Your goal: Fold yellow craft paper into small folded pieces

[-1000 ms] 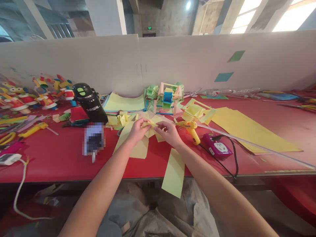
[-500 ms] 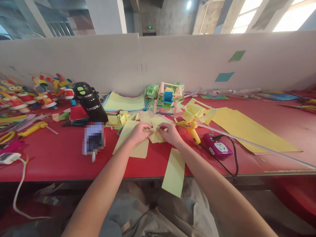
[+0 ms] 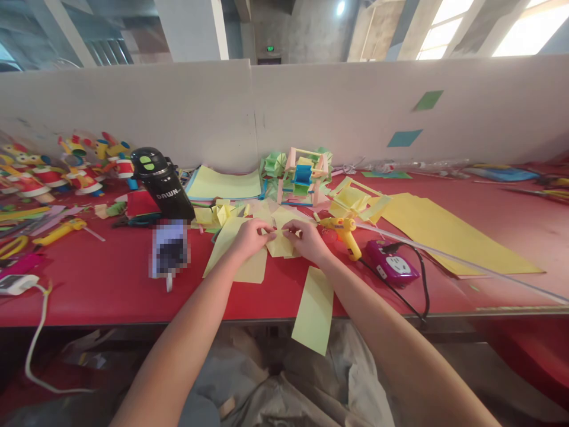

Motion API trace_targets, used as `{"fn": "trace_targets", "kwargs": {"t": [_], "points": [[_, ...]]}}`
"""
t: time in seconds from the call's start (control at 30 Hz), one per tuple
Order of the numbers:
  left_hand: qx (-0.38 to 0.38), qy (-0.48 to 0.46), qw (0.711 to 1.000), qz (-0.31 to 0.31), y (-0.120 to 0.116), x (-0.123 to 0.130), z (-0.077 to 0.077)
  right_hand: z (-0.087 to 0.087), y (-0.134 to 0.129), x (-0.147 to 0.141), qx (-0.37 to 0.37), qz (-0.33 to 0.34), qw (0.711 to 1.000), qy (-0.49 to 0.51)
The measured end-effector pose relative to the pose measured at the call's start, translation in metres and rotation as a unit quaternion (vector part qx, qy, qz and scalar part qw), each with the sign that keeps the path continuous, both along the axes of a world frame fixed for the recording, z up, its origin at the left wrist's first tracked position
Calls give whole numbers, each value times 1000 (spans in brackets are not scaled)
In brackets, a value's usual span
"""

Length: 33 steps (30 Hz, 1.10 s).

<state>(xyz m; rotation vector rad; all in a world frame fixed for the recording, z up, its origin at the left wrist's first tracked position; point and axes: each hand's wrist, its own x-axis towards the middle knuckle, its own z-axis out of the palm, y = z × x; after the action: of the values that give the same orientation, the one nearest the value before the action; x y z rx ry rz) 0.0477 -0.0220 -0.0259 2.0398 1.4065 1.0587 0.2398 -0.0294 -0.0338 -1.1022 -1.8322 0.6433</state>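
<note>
Between both hands lies a small folded piece of yellow paper (image 3: 280,244). My left hand (image 3: 254,237) pinches its left edge, thumb and fingertips together. On the other edge, my right hand (image 3: 304,238) has its fingers closed in a similar pinch. Beneath my left hand rests a larger pale yellow sheet (image 3: 249,270). Another yellow-green strip of paper (image 3: 313,308) hangs over the table's front edge by my right forearm. A yellow glue gun (image 3: 344,234) lies just right of my right hand.
A black bottle (image 3: 162,184) stands back left, behind a blurred-out item (image 3: 169,249). A purple power socket (image 3: 392,264) with a black cable sits right. Large yellow sheets (image 3: 453,237) lie farther right, under a long clear stick. A paper-and-stick wheel model (image 3: 303,175) stands at the back.
Both hands stay almost in place on the folded paper. Their fingertips have shifted only slightly.
</note>
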Motion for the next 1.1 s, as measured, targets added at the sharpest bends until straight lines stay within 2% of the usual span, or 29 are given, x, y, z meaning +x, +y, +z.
{"fn": "trace_targets", "kwargs": {"t": [0.3,0.53,0.7,0.87,1.1], "points": [[-58,29,997,-29,-1,-5,-5,-2,1,6,57,31,991,-121],[-5,101,991,-82,-3,-8,4,0,-6,4,92,38,978,-181],[-30,97,989,-105,-7,-8,7,2,-10,1,108,25,958,-264],[-33,101,988,-113,-10,-5,7,4,-13,1,124,35,953,-274],[-40,101,989,-102,-4,-6,-1,5,-17,1,127,47,957,-256]]}}
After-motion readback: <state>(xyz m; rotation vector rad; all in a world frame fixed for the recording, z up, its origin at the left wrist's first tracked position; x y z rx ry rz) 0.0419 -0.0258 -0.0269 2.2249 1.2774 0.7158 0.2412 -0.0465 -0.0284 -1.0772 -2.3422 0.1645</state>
